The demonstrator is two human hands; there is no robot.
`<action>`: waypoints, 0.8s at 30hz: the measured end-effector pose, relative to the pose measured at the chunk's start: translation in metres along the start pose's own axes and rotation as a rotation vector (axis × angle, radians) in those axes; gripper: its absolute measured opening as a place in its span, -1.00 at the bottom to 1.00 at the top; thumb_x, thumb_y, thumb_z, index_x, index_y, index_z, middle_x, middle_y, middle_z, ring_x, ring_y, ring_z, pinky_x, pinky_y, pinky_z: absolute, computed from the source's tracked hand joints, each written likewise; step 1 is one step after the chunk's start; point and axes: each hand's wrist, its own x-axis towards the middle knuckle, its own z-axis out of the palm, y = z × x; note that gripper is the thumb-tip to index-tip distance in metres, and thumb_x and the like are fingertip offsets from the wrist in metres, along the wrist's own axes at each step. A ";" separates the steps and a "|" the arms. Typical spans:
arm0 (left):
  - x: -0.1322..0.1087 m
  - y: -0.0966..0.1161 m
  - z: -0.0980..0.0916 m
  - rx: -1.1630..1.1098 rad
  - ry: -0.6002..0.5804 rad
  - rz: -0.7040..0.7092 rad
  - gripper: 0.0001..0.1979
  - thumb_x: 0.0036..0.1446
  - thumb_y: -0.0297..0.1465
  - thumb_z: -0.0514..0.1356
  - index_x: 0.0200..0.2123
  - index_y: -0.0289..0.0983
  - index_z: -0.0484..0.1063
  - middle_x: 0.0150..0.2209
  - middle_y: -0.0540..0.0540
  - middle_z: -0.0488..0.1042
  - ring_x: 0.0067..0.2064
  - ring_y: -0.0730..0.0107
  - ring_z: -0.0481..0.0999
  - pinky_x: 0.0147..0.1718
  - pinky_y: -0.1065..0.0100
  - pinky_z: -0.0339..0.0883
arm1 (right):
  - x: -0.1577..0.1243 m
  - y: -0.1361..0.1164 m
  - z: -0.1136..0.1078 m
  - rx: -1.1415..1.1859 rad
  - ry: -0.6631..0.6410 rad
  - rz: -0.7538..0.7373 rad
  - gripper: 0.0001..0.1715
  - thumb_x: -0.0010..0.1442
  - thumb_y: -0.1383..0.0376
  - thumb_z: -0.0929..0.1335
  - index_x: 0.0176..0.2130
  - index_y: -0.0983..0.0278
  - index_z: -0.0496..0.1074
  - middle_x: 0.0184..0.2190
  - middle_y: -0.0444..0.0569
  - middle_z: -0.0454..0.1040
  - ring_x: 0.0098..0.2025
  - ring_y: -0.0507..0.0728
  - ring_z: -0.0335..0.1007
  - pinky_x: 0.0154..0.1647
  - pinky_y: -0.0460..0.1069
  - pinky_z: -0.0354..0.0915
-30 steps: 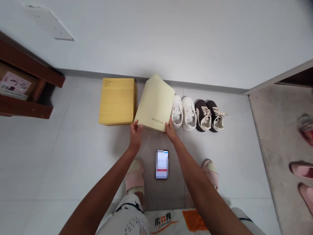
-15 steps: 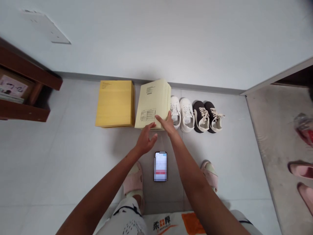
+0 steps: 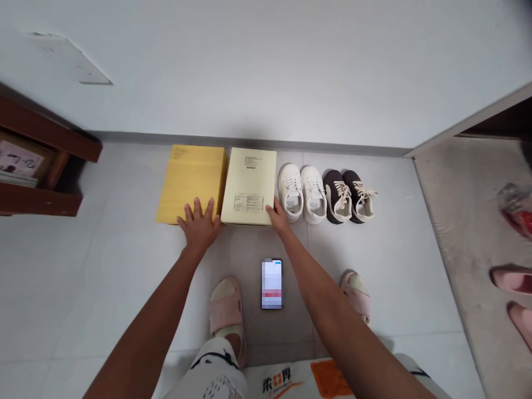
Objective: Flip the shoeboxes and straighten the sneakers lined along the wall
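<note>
Far left, a dark wood shelf (image 3: 44,136) is cut off by the frame edge, with printed magazines (image 3: 20,163) on it, their titles too small to read. On the floor tiles (image 3: 100,299), a yellow box (image 3: 191,180) lies flat against the skirting (image 3: 249,141), its small print illegible. The person's left hand (image 3: 198,227) rests on its near edge, fingers (image 3: 197,208) spread wide apart and not clamped on anything. Just beside it lies a cream box (image 3: 248,185) with a printed label. The right hand (image 3: 279,217) presses its fingertips (image 3: 269,208) to that box's lower right corner; the corner hides part of the hand, so whether they grip cannot be told. Below, between the forearms, a phone (image 3: 271,284) lies with its screen pixelated. The person's feet wear pink slippers (image 3: 226,307), with patterned shorts (image 3: 211,371) and a printed cloth (image 3: 291,383) cut off at the bottom edge. White sneakers (image 3: 301,194) and dark brown sneakers (image 3: 348,197) stand to the right of the boxes. Far right, pink shoes (image 3: 513,282) sit on a grey mat (image 3: 457,249), partly out of frame.
</note>
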 end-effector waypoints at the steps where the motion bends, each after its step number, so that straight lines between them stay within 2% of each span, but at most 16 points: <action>1: 0.000 -0.003 0.000 -0.027 0.025 0.006 -0.35 0.38 -0.16 0.01 0.47 -0.19 0.21 0.55 -0.38 -0.04 0.53 -0.43 -0.17 0.30 -0.56 -0.26 | -0.003 -0.003 -0.003 -0.041 0.023 -0.036 -0.06 0.24 -0.13 0.32 0.43 0.25 0.24 0.43 0.05 0.30 0.46 0.22 0.20 0.51 0.17 0.08; 3: 0.002 -0.005 0.000 -0.110 0.074 0.015 -0.37 0.35 -0.14 0.05 0.42 -0.21 0.29 0.52 -0.39 0.04 0.52 -0.45 -0.13 0.29 -0.58 -0.24 | -0.011 -0.013 -0.018 -0.154 0.094 -0.096 -0.20 0.29 -0.10 0.28 0.35 0.23 0.36 0.35 0.07 0.41 0.40 0.25 0.29 0.47 0.21 0.15; 5: 0.003 0.008 0.004 -0.243 0.137 0.052 -0.37 0.31 -0.12 0.10 0.37 -0.22 0.35 0.47 -0.41 0.14 0.50 -0.39 -0.03 0.33 -0.49 -0.16 | -0.019 -0.024 -0.045 -0.281 0.189 -0.124 -0.30 0.32 -0.04 0.26 0.30 0.21 0.41 0.31 0.09 0.43 0.36 0.28 0.33 0.42 0.24 0.22; 6: 0.001 0.023 0.010 -0.331 0.163 0.103 -0.38 0.29 -0.12 0.13 0.34 -0.23 0.37 0.43 -0.41 0.21 0.48 -0.33 0.06 0.35 -0.41 -0.09 | -0.023 -0.029 -0.061 -0.350 0.250 -0.122 -0.34 0.33 0.01 0.26 0.29 0.21 0.42 0.31 0.12 0.43 0.36 0.30 0.32 0.42 0.25 0.22; 8: -0.007 0.069 0.029 -0.518 0.150 0.271 -0.42 0.27 -0.15 0.16 0.28 -0.25 0.41 0.31 -0.40 0.36 0.38 -0.17 0.28 0.36 -0.22 0.09 | -0.028 -0.034 -0.093 -0.514 0.338 -0.059 -0.40 0.31 0.11 0.30 0.24 0.27 0.46 0.27 0.23 0.45 0.37 0.40 0.30 0.42 0.31 0.18; 10: -0.019 0.129 0.055 -0.661 -0.051 0.474 -0.52 0.29 -0.21 0.13 0.22 -0.21 0.46 0.18 -0.32 0.48 0.24 -0.01 0.45 0.29 -0.05 0.27 | -0.027 -0.034 -0.116 -0.648 0.335 0.044 -0.52 0.25 0.19 0.36 0.11 0.28 0.54 0.13 0.31 0.53 0.33 0.48 0.33 0.39 0.35 0.17; 11: -0.023 0.160 0.068 -0.684 -0.165 0.512 -0.53 0.28 -0.24 0.12 0.21 -0.21 0.46 0.16 -0.31 0.50 0.21 0.02 0.48 0.25 0.00 0.33 | -0.025 -0.033 -0.125 -0.685 0.309 0.083 -0.60 0.23 0.22 0.37 0.03 0.26 0.57 0.04 0.31 0.57 0.30 0.48 0.36 0.37 0.34 0.19; 13: -0.024 0.211 0.091 -0.610 -0.321 0.409 -0.55 0.22 -0.31 0.17 0.15 -0.31 0.47 0.10 -0.38 0.52 0.17 -0.05 0.52 0.19 0.00 0.37 | -0.018 -0.031 -0.139 -0.703 0.277 0.094 -0.73 0.22 0.23 0.38 -0.09 0.22 0.58 -0.06 0.26 0.60 0.24 0.45 0.42 0.32 0.29 0.23; 15: -0.016 0.239 0.104 -0.515 -0.397 0.287 -0.68 0.19 -0.36 0.19 -0.02 -0.36 0.52 0.02 -0.43 0.54 0.12 -0.12 0.55 0.16 0.00 0.36 | -0.011 -0.031 -0.152 -0.658 0.332 0.045 -0.74 0.24 0.18 0.33 -0.14 0.22 0.55 -0.11 0.20 0.60 0.17 0.38 0.46 0.27 0.21 0.29; 17: -0.003 0.243 0.109 -0.519 -0.369 0.239 -0.80 0.17 -0.37 0.18 -0.20 -0.33 0.53 -0.06 -0.41 0.56 0.08 -0.11 0.56 0.15 0.04 0.36 | -0.006 -0.031 -0.167 -0.546 0.412 0.028 -0.67 0.26 0.11 0.27 -0.18 0.23 0.51 -0.23 0.08 0.57 0.00 0.30 0.51 0.15 0.15 0.37; 19: 0.007 0.232 0.110 -0.665 -0.283 0.174 -0.83 0.17 -0.36 0.14 -0.27 -0.27 0.52 -0.16 -0.30 0.56 0.01 -0.02 0.57 0.07 0.09 0.42 | -0.003 -0.029 -0.180 -0.383 0.445 0.054 -0.64 0.27 0.05 0.21 -0.23 0.20 0.45 -0.41 -0.07 0.48 -0.23 0.20 0.48 -0.03 0.08 0.42; 21: 0.011 0.219 0.112 -0.866 -0.236 -0.012 -0.80 0.19 -0.34 0.07 -0.29 -0.23 0.49 -0.28 -0.19 0.53 -0.12 0.07 0.57 -0.10 0.13 0.50 | 0.000 -0.023 -0.188 -0.250 0.422 0.089 -0.66 0.27 0.04 0.19 -0.28 0.18 0.40 -0.52 -0.18 0.35 -0.37 0.14 0.38 -0.16 0.03 0.41; 24: 0.004 0.211 0.118 -0.996 -0.354 -0.340 -0.76 0.20 -0.36 0.03 -0.18 -0.23 0.47 -0.33 -0.14 0.47 -0.29 0.17 0.54 -0.29 0.15 0.51 | -0.001 -0.010 -0.184 -0.249 0.392 0.135 -0.72 0.24 0.12 0.22 -0.23 0.20 0.40 -0.48 -0.17 0.37 -0.35 0.14 0.38 -0.09 0.06 0.41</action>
